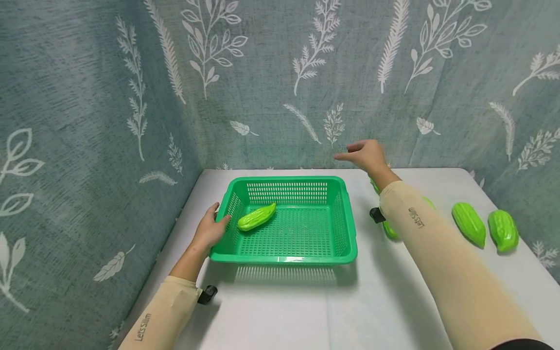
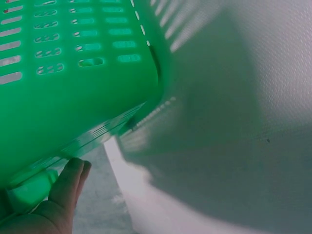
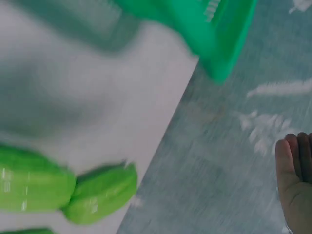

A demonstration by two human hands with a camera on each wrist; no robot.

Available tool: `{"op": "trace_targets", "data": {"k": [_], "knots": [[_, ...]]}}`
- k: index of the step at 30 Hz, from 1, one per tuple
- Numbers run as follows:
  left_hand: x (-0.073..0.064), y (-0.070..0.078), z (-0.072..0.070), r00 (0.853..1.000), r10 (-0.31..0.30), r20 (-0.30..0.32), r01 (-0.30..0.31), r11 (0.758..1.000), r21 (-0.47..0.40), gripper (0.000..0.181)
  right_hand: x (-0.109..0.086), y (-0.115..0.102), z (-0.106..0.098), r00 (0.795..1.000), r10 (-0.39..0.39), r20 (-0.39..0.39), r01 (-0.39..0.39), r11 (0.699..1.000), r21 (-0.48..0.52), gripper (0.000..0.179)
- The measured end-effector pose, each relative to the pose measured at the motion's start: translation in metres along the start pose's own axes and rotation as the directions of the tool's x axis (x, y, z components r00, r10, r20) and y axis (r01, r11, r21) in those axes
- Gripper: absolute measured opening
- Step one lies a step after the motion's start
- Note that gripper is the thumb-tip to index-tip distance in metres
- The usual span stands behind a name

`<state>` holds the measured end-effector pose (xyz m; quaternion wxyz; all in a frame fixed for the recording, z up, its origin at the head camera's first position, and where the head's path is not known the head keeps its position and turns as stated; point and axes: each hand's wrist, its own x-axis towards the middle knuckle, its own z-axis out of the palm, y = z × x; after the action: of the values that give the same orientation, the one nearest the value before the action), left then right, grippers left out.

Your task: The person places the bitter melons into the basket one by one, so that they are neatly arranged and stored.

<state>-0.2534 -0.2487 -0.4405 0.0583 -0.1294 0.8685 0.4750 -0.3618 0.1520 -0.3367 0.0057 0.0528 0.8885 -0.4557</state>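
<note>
A green plastic basket with slotted walls stands on the white table. My left hand holds its left rim, thumb over the edge and the other fingers along the outer wall. In the left wrist view, that hand's fingers show beside the basket wall. One ridged green bitter melon lies in the basket's left part. My right hand is raised in the air beyond the basket's back right corner, holding nothing, thumb and fingers apart.
Two bitter melons, one beside another, lie at the table's right. More, including one bitter melon, are partly hidden under the right forearm. A leaf-patterned curtain hangs behind the table and along its sides.
</note>
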Motion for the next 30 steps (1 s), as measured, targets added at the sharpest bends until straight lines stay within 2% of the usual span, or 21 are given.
{"op": "trace_targets", "data": {"k": [8, 17, 24, 30], "knots": [[0.001, -0.003, -0.003, 1.0, -0.003, -0.011, 0.004, 1.0, 0.017, 0.068, 0.0, -0.021, 0.031, 0.995, -0.047, 0.087, 0.035, 0.991, 0.126, 0.065], [0.0, -0.004, -0.007, 1.0, -0.004, -0.015, 0.004, 1.0, 0.019, 0.067, -0.001, -0.038, 0.056, 0.986, -0.068, 0.149, 0.041, 0.983, 0.177, 0.063], [0.0, -0.003, -0.007, 1.0, 0.003, -0.011, -0.003, 1.0, 0.001, 0.067, -0.003, -0.041, 0.086, 0.962, -0.114, 0.246, 0.062, 0.975, 0.212, 0.062], [-0.001, 0.0, -0.002, 1.0, -0.002, -0.014, 0.002, 1.0, -0.019, 0.067, -0.006, -0.04, 0.112, 0.929, -0.146, 0.34, 0.076, 0.974, 0.211, 0.064]]}}
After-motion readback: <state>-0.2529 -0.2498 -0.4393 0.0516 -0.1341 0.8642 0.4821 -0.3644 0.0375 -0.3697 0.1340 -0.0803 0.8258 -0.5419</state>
